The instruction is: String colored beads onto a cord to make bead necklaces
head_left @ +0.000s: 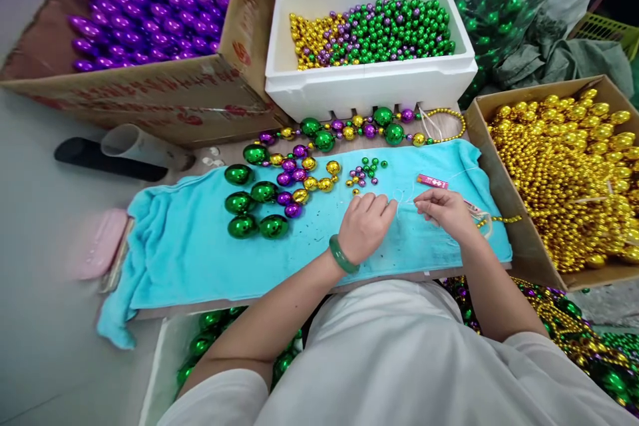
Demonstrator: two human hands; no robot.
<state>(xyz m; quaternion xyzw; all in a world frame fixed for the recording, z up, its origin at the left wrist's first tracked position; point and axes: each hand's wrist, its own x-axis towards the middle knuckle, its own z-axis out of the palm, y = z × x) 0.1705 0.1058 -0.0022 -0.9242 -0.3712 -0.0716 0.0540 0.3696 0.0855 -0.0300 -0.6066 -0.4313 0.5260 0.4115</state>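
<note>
Thin white thread [404, 200] runs in loose loops between my two hands over the turquoise towel [174, 253]. My left hand [367, 226], with a green bangle [342, 254] at its wrist, is closed in a pinch on one part of the thread. On the other side my right hand [444, 212] pinches the thread between thumb and fingers. Small green, purple and gold beads [367, 173] lie just beyond my left hand. Larger beads [264, 192] sit in rows to the left. A pink-labelled stick [432, 181] rests above my right hand.
A finished-looking bead strand [349, 130] lies along the back. Behind stand a carton of purple beads [154, 10] and a white foam box [369, 76] of small beads. At right is a carton of gold bead strings [564, 173]. A pink case [102, 243] lies left.
</note>
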